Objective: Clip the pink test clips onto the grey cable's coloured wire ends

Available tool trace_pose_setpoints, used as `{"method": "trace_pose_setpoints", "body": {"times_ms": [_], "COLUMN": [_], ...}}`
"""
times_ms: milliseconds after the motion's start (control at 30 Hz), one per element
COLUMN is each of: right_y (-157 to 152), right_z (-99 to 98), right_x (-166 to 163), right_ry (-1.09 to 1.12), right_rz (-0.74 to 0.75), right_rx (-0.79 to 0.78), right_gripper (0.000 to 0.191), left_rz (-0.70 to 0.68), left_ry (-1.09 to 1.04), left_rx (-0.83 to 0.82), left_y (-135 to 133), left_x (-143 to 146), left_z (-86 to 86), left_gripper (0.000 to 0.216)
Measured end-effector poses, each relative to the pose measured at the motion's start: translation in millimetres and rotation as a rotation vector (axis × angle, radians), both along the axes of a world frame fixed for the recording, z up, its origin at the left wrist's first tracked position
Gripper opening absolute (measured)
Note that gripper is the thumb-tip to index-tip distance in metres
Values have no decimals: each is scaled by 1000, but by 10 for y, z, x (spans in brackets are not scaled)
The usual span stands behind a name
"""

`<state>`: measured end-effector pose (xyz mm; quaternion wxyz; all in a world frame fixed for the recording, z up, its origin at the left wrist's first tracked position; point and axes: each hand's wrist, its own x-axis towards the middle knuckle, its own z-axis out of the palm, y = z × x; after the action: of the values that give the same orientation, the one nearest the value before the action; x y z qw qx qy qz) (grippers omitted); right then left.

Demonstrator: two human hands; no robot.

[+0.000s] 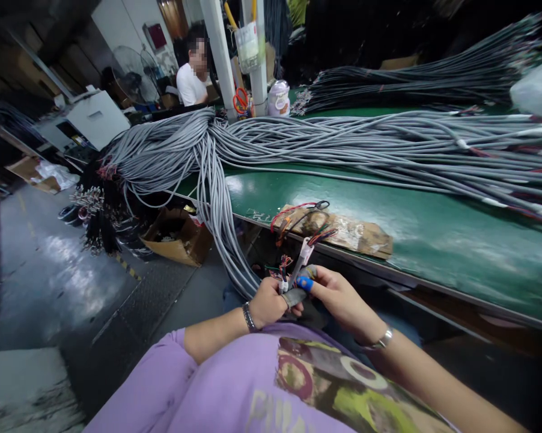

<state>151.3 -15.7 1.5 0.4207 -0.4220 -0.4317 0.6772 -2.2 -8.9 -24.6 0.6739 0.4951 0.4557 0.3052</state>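
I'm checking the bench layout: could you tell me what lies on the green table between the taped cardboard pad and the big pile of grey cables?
In the head view, bare green table separates the cardboard pad from the grey cables.

Green worktop (388, 234) spans the right of the frame; grey glossy floor (41, 282) lower left; white pillar (219, 57) top centre; fan (129, 63) upper left.

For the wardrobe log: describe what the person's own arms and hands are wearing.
Short lilac sleeves leave both forearms bare. The left hand has a dark beaded bracelet at the wrist. The right hand has a silver wristband, plus blue tape and grey wrap on fingertips.
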Motion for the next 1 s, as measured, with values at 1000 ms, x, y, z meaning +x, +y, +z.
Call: {"method": "trace_pose_setpoints", "body": {"times_ms": [1000], "right_y": [439], "right_z": [-245], "right_x": [44], "right_ry": [109], "right_rz": [-272], "right_rx": [8], "right_gripper": [58], "left_rz": [228], "left_ry": [-242], "left_rx": [-109], "left_y": [104], "left_x": [200], "left_z": [195], "left_gripper": [53]}}
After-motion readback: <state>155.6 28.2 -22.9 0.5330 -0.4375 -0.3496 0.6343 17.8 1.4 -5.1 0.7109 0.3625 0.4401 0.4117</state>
